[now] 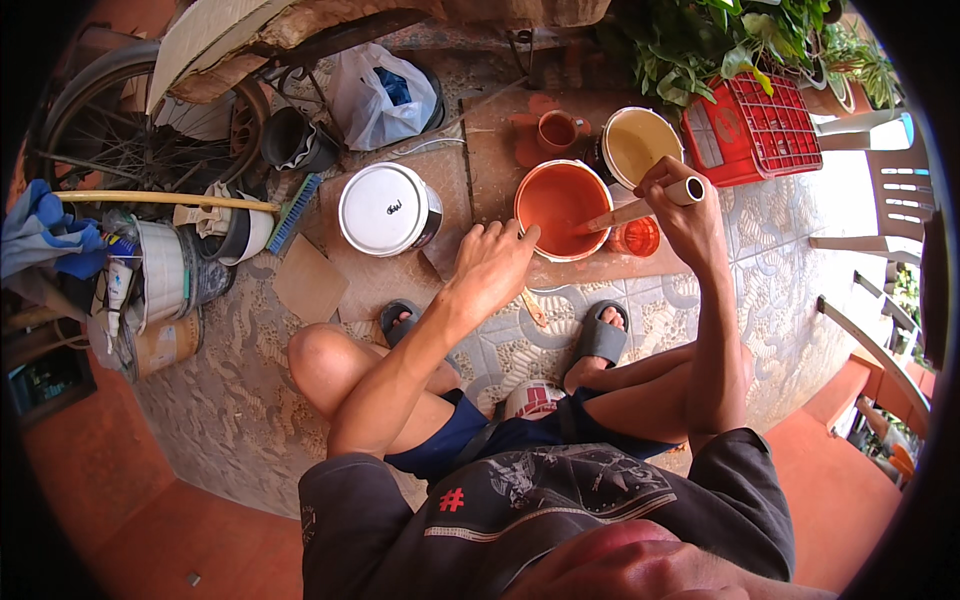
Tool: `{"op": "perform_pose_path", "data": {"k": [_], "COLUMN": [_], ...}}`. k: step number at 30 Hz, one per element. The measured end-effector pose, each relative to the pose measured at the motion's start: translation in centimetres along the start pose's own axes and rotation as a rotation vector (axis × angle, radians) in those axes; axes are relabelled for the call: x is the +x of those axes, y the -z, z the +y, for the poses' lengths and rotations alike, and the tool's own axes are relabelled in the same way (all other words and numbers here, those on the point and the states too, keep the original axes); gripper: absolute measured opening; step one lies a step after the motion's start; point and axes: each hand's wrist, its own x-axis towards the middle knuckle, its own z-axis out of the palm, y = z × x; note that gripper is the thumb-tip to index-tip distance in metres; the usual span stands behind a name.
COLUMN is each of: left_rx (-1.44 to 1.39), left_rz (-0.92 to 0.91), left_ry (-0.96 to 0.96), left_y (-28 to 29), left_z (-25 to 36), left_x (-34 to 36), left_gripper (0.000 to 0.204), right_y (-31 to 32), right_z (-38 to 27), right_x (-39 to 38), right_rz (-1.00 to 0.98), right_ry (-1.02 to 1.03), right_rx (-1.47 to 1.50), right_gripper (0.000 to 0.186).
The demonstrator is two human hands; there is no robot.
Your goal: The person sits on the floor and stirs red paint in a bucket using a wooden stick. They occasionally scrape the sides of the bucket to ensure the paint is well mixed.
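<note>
I squat on a tiled floor over a round bucket (560, 205) filled with orange-brown paint. My left hand (493, 262) rests on the bucket's near rim, fingers spread, steadying it. My right hand (683, 210) grips a pale wooden stick (640, 208) whose lower end dips into the paint. Beside the bucket's right side stands a small orange plastic cup (637, 238), partly hidden by my right wrist.
A closed white paint tin (387, 208) stands left of the bucket. Behind are a cream-filled tin (637, 142), a small orange pot (556, 130), a red crate (752, 130), plants, a plastic bag (375, 95), a brush (292, 213), a bicycle wheel (130, 140) and cluttered containers.
</note>
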Motion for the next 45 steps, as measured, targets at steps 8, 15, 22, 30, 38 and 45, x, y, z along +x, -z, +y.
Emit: {"op": "perform_pose_path", "data": {"k": [8,15,22,30,38,45], "left_rx": [0.034,0.027,0.028,-0.005,-0.018,-0.015], "left_rz": [0.031,0.035,0.039,-0.036,-0.020,-0.015], "left_ry": [0.002,-0.009,-0.008,0.012,0.008,-0.001], "left_y": [-0.69,-0.58,-0.63,-0.28,-0.35,-0.27], "left_z": [-0.10,-0.08,0.03,0.20,0.37,0.50], "left_x": [-0.06,-0.01,-0.08,0.13,0.31,0.36], "left_gripper": [0.039,0.041,0.040,0.044,0.043,0.041], "right_y": [0.05,0.12,0.14,0.04,0.11,0.14], "right_z": [0.05,-0.09,-0.18,-0.33,-0.58,-0.76], "right_x": [-0.07,-0.14,-0.23,-0.28,-0.49,-0.57], "right_rz": [0.000,-0.007,0.001,-0.007,-0.010,-0.008], "right_ry": [-0.003,-0.007,-0.002,-0.014,0.017,0.017], "right_rx": [-0.003,-0.007,-0.013,-0.004,-0.003,-0.028], "right_gripper": [0.015,0.015,0.016,0.016,0.016,0.017]}}
